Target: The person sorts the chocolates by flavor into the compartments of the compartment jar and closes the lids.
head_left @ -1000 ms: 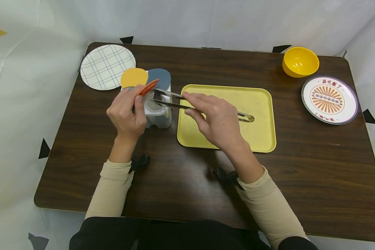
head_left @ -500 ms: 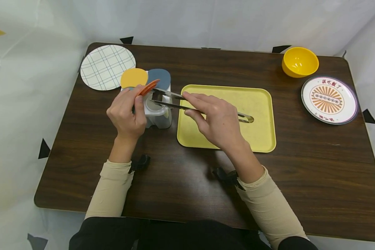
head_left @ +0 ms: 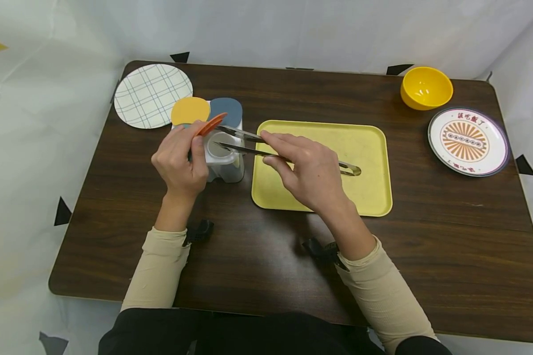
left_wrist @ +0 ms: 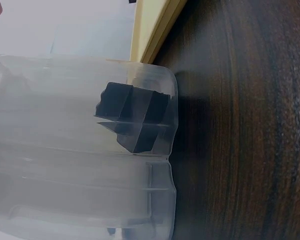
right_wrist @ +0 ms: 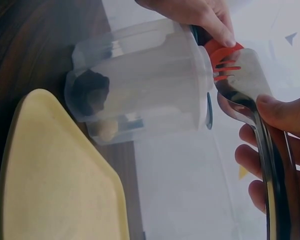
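Observation:
In the head view my left hand (head_left: 182, 158) pinches the raised orange-red lid (head_left: 211, 124) of a clear storage box (head_left: 226, 170) with several lidded compartments. My right hand (head_left: 304, 165) grips a pair of metal tongs (head_left: 248, 143), their tips slightly apart over the uncovered compartment. Nothing shows between the tips. The right wrist view shows one slotted, fork-like tip beside the red lid. Dark ridged pieces (left_wrist: 132, 117) are visible through the box's wall near its bottom in the left wrist view.
Beneath the right hand lies a yellow tray (head_left: 364, 197). A checked white plate (head_left: 153, 96) is behind the box. At the far right are a yellow bowl (head_left: 426, 88) and a patterned plate (head_left: 468, 142). Yellow (head_left: 191, 109) and blue (head_left: 226, 109) lids cover other compartments.
A dark piece between the tongs' tips in the earlier frames is gone from there now. Both hands have stayed in place, the left still holding the lid up.

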Motion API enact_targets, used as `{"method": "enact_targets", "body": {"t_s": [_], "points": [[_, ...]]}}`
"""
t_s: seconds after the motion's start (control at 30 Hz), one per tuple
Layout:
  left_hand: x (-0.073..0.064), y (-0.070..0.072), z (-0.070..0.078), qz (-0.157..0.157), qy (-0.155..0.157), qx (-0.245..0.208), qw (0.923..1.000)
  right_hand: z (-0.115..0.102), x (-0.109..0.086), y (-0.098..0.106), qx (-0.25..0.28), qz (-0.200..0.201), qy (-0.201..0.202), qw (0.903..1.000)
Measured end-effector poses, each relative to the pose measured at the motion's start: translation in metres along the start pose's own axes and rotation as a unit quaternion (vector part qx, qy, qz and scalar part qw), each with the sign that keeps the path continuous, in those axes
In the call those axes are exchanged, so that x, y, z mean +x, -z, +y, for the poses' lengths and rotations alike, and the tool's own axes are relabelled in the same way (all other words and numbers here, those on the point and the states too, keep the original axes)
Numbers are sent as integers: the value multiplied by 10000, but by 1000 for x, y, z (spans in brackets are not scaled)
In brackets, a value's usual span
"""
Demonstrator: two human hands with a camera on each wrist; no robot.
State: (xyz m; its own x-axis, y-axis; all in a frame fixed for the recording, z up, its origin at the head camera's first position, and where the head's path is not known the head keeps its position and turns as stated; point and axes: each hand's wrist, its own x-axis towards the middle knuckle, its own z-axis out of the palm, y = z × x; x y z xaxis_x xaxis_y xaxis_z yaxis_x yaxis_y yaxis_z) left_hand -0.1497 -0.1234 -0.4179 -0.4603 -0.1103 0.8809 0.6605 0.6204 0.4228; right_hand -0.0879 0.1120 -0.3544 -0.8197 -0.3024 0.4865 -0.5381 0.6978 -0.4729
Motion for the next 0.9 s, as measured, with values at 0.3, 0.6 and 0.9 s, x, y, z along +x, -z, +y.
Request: {"method": "enact_targets", "body": {"t_s": [0.3, 0.6, 0.9], "points": [[0, 0, 0, -14, 4, -23, 10000, 3, -3, 1, -32, -75, -99, 9999], [0, -1, 0, 26, -12, -89, 10000, 7, -9, 4, -26, -37, -392, 9992], [1, -2, 1, 73, -33, -112, 9999, 20, -17, 10, -126, -109, -944, 9954]]}}
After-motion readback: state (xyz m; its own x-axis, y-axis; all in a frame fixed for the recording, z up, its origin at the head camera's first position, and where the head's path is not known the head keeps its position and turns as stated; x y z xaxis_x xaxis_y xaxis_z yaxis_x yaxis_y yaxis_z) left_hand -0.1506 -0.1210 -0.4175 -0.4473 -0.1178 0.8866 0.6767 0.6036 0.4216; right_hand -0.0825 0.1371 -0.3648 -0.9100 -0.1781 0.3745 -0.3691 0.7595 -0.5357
